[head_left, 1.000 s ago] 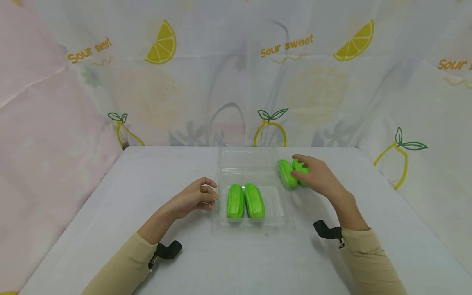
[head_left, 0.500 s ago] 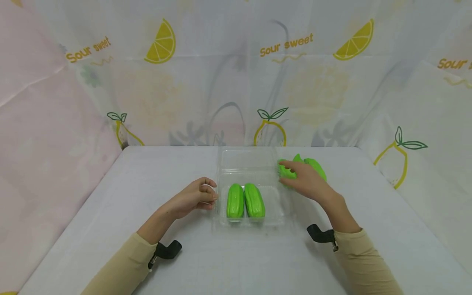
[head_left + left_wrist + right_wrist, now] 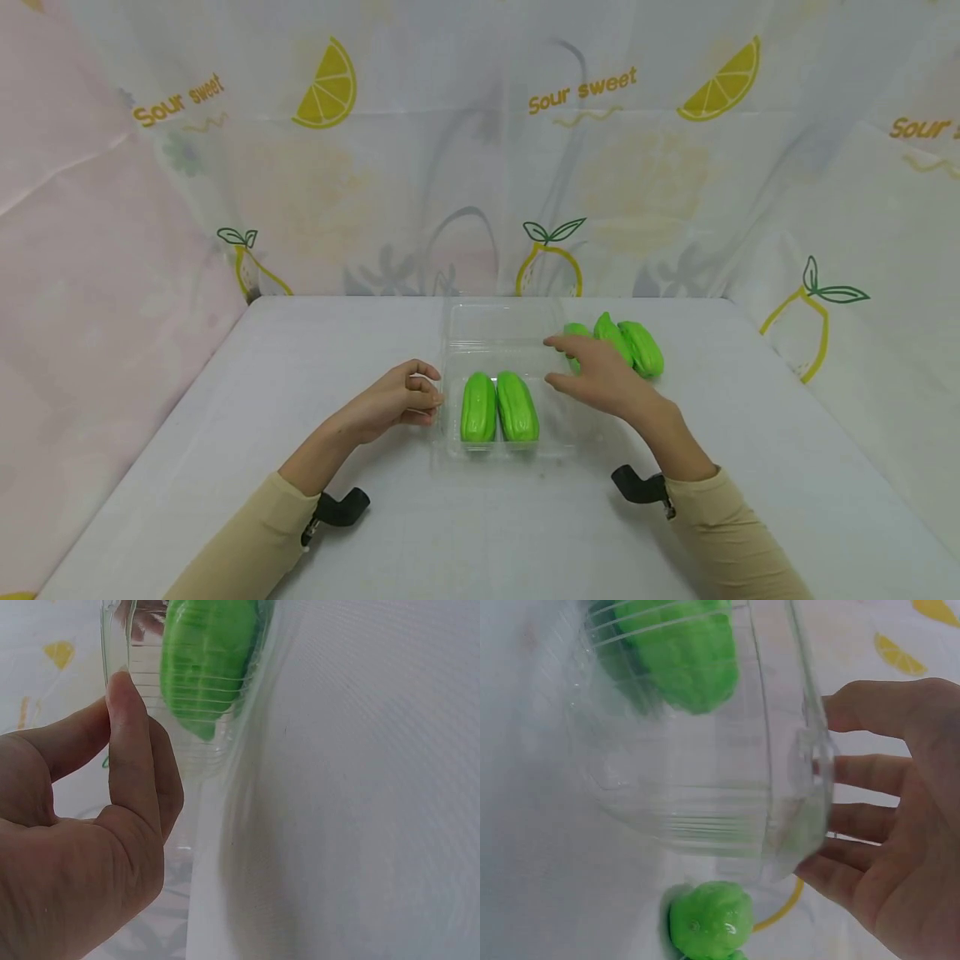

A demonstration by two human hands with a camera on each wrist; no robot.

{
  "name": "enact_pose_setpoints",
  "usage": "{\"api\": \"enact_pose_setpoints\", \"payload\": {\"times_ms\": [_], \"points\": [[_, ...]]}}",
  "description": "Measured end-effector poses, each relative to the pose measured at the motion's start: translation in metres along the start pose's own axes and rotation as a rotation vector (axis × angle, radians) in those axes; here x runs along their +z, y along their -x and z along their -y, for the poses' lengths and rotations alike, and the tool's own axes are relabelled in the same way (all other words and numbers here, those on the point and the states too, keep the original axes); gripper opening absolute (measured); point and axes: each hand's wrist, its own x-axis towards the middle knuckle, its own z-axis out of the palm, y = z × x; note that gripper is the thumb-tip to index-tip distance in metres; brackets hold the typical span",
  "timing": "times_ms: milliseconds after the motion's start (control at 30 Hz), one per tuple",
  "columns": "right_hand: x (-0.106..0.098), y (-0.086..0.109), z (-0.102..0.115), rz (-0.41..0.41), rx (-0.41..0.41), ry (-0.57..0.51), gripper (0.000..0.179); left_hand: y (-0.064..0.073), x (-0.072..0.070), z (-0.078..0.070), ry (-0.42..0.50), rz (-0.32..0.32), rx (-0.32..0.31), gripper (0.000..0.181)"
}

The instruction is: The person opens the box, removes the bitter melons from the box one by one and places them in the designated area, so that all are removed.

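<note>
A clear plastic clamshell box [image 3: 558,417] stands on the table with its lid folded back. Inside its left half, two bright green, lumpy bitter melons [image 3: 478,408] lie side by side. My left hand [image 3: 401,398] pinches the box's left rim between thumb and fingers, as the left wrist view shows. Over the box's right side, my right hand [image 3: 600,375] holds nothing, its fingers spread. In the right wrist view those fingers [image 3: 870,774] overlap the box's rim. Behind the right hand lie more green bitter melons [image 3: 641,350], one partly hidden by it.
White cloth covers the table [image 3: 480,533], and a lemon-print curtain [image 3: 420,167] hangs along its back and sides. The see-through lid [image 3: 502,321] lies toward the table's back edge. A black wrist camera mount [image 3: 341,508] sticks out from each sleeve.
My right hand has moved left from the loose green bitter melons to the box's right side, uncovering more of them. The left hand and the box have stayed in place.
</note>
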Motion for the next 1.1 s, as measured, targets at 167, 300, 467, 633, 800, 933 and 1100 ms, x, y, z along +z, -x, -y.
{"api": "enact_pose_setpoints", "payload": {"times_ms": [167, 300, 467, 633, 800, 933, 1100], "points": [[0.008, 0.0, 0.005, 0.055, -0.026, -0.019, 0.056, -0.001, 0.0, 0.001, -0.001, -0.001, 0.001, 0.045], [0.013, 0.0, 0.006, 0.087, -0.047, -0.02, 0.056, -0.001, 0.0, 0.002, -0.004, -0.002, 0.002, 0.044], [0.015, 0.001, 0.012, 0.129, -0.031, -0.002, 0.056, -0.001, 0.0, 0.001, -0.006, -0.004, 0.0, 0.044], [0.018, 0.0, 0.018, 0.152, -0.036, 0.009, 0.058, 0.0, 0.0, 0.0, -0.005, -0.005, -0.001, 0.044], [0.022, 0.0, 0.019, 0.163, -0.014, -0.002, 0.061, 0.0, 0.001, 0.0, -0.005, -0.008, -0.003, 0.045], [0.026, -0.001, 0.02, 0.167, -0.006, -0.013, 0.063, 0.001, 0.001, 0.0, -0.001, -0.007, -0.001, 0.044], [0.031, -0.001, 0.022, 0.188, -0.034, -0.032, 0.063, 0.001, 0.002, -0.001, 0.011, -0.007, 0.002, 0.044]]}}
